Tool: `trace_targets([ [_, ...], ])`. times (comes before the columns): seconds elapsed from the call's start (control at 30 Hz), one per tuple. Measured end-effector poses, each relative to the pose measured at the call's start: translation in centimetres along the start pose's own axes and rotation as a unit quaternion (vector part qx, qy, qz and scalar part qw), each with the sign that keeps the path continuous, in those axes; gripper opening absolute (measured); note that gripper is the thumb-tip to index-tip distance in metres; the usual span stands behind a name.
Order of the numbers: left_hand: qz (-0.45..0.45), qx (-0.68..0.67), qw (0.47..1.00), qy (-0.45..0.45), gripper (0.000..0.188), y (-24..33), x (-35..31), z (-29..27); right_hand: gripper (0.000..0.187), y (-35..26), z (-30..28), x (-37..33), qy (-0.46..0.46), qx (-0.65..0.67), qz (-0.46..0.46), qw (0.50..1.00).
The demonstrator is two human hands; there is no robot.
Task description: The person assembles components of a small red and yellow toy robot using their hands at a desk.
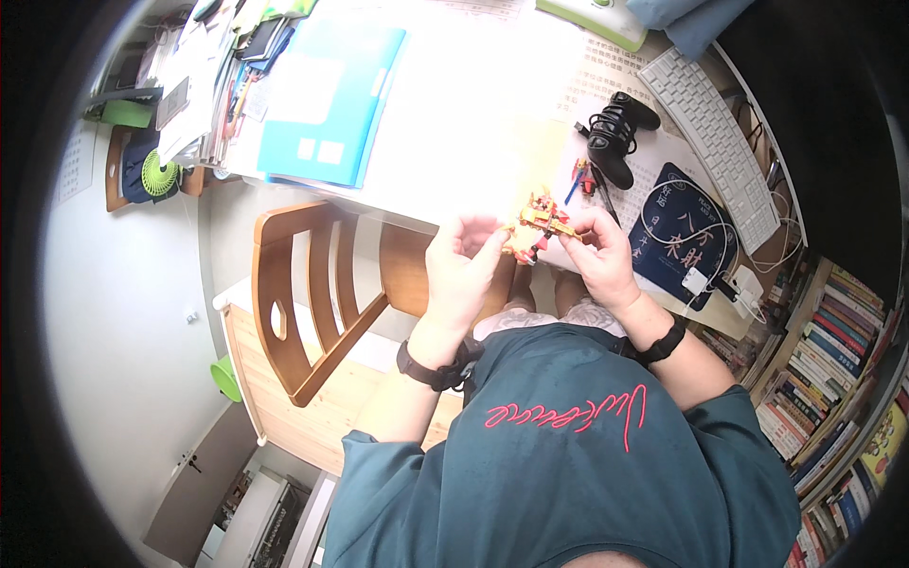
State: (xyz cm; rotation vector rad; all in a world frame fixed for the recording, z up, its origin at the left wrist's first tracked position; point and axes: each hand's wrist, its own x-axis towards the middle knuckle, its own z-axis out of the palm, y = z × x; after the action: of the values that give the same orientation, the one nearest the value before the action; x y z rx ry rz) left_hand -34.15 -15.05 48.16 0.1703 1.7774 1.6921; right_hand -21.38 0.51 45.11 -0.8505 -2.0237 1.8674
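Between my two hands, over the desk's near edge, is a small red and gold toy figure (542, 223) with spiky parts. My left hand (467, 254) pinches its left side with thumb and fingertips. On the other side, my right hand (603, 254) grips a gold part that sticks out like a wing. Just beyond the right hand, a smaller red and blue toy piece (582, 178) lies on the desk. Past that piece rests a black game controller (620, 139) with its cable wound round it.
A dark blue mouse pad (684, 237) with a white cable and plug lies at right, near a white keyboard (712, 142). Blue folders (327, 104) and piled papers cover the far left. A wooden chair (295, 301) stands left of me; a bookshelf (824, 369) is at right.
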Motion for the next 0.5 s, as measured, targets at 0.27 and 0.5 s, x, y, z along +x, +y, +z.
trace_targets([
  [0.27, 0.006, -0.009, 1.000, -0.013, 0.020, -0.2, -0.2, 0.6, 0.009, -0.4, -0.1, 0.0, 0.003, -0.014, -0.003, 1.000],
  [0.5, 0.140, 0.129, 0.982, -0.001, 0.016, 0.2, 0.3, 1.5, 0.010, 0.8, 0.0, -0.1, -0.006, 0.038, 0.043, 0.998],
])
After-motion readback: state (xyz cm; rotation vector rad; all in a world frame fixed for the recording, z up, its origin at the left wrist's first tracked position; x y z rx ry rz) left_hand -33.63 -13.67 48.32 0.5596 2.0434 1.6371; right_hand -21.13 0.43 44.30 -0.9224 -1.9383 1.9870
